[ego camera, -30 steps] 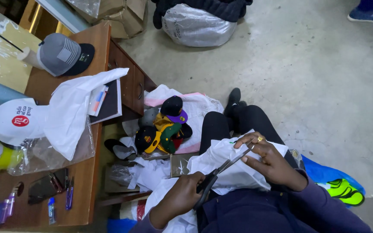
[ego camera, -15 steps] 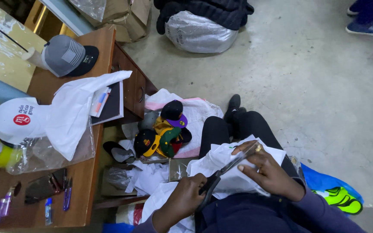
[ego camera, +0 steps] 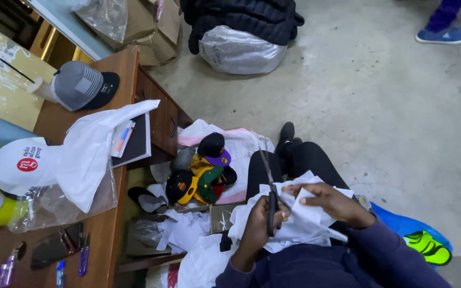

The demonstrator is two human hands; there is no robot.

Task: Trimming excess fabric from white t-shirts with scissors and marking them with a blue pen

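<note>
My left hand [ego camera: 260, 228] is closed on the handles of dark scissors [ego camera: 269, 189], whose blades point up and away from me over my lap. My right hand [ego camera: 331, 201] pinches a piece of white fabric [ego camera: 300, 221] that lies bunched across my black-trousered legs. The scissor blades stand just left of the fabric's edge and of my right fingertips. More white fabric pieces [ego camera: 188, 232] lie on the floor by my left knee.
A wooden desk [ego camera: 108, 234] at left carries a grey cap [ego camera: 78, 85], a white cap [ego camera: 22, 168], white cloth, a notebook, pens and a phone. Several colourful caps [ego camera: 201, 173] are piled on the floor. A silver bag [ego camera: 241, 50], another person's blue shoe [ego camera: 446, 34].
The scissors have swung from lying across the fabric toward my right hand to pointing up and away. My right hand has shifted its grip on the white fabric.
</note>
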